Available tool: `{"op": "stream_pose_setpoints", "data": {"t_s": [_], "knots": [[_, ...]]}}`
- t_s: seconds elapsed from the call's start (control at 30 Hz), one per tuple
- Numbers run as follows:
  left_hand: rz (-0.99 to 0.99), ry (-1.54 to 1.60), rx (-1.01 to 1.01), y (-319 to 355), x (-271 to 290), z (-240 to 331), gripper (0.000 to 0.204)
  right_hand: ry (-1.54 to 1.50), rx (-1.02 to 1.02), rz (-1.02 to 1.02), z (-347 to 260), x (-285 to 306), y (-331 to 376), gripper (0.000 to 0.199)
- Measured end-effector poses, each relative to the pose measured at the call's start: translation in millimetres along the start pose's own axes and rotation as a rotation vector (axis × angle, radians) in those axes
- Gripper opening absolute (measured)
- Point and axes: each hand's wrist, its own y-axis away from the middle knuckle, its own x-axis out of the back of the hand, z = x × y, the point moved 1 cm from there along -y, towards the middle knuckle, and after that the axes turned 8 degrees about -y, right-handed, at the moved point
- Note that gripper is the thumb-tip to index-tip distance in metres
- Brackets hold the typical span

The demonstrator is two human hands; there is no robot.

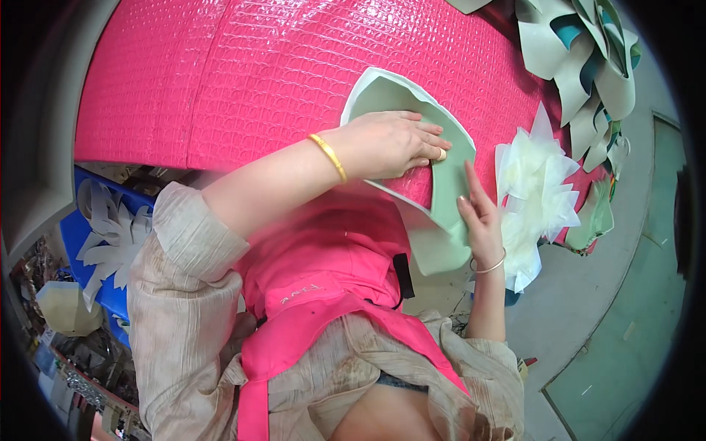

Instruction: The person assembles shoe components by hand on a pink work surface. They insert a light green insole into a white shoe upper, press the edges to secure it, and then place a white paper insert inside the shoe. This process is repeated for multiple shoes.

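Note:
A pale green curved sheet piece (448, 189) with a whitish edge lies at the front edge of the pink table, its lower end hanging over. My left hand (391, 143) rests flat on it, palm down, fingers stretched out, a ring on one finger and a gold bracelet at the wrist. At the piece's right edge is my right hand (482, 222), thumb and fingers apart, the fingers pointing away from me and touching or very close to the edge. Part of the sheet is hidden under my left hand and forearm.
Stacked white, jagged-edged pieces (535, 195) lie right of my right hand. More pale cut pieces (588, 66) hang at the far right. The table (257, 81) has a glossy pink cover. A blue bin (110, 294) with white cut pieces stands at lower left.

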Motion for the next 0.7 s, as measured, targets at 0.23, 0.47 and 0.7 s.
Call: {"op": "stream_pose_setpoints", "data": {"t_s": [0.23, 0.47, 0.7], "knots": [[0.065, -0.078, -0.025, 5.9, -6.3, -1.2, 0.032, 0.686, 0.218, -0.199, -19.0, -7.5, -10.1, 0.062], [0.07, -0.198, -0.083, 4.4, -4.4, 0.4, 0.035, 0.679, 0.237, -0.166, -7.6, -11.6, 22.5, 0.062], [0.111, -0.192, -0.05, 9.1, -4.3, 4.6, 0.037, 0.675, 0.499, 0.036, -36.8, -7.9, 16.9, 0.056]]}}
